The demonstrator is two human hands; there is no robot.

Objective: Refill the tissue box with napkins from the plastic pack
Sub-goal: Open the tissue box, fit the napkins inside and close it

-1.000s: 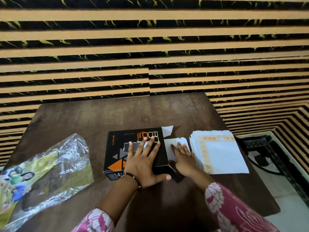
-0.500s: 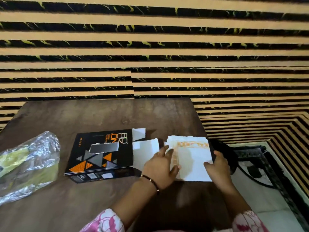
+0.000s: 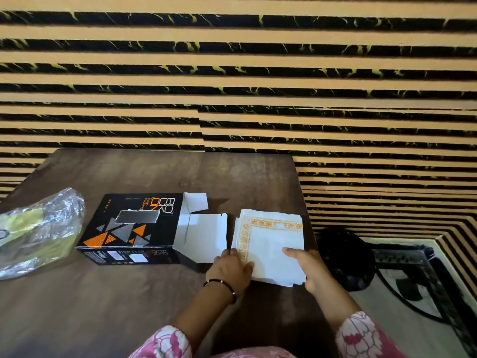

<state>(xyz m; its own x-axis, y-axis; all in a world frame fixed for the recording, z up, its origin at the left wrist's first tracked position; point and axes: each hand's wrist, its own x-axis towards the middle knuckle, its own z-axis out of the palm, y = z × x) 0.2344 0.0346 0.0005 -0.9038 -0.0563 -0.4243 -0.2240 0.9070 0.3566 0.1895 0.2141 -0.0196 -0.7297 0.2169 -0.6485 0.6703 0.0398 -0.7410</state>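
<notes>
Head view showed both hands gripping the napkin stack [image 3: 271, 244] on the table [image 3: 129, 306]: left hand [image 3: 231, 267] pinching its near-left corner, right hand [image 3: 307, 267] apparently clamping the right edge. Black tissue box [image 3: 134, 226] lay just left, end flaps open; plastic pack [image 3: 36, 231] far left.

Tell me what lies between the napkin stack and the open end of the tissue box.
Only the tissue box's own opened white flaps lie between; the napkin stack, held by both hands, sits just right of them.
</notes>
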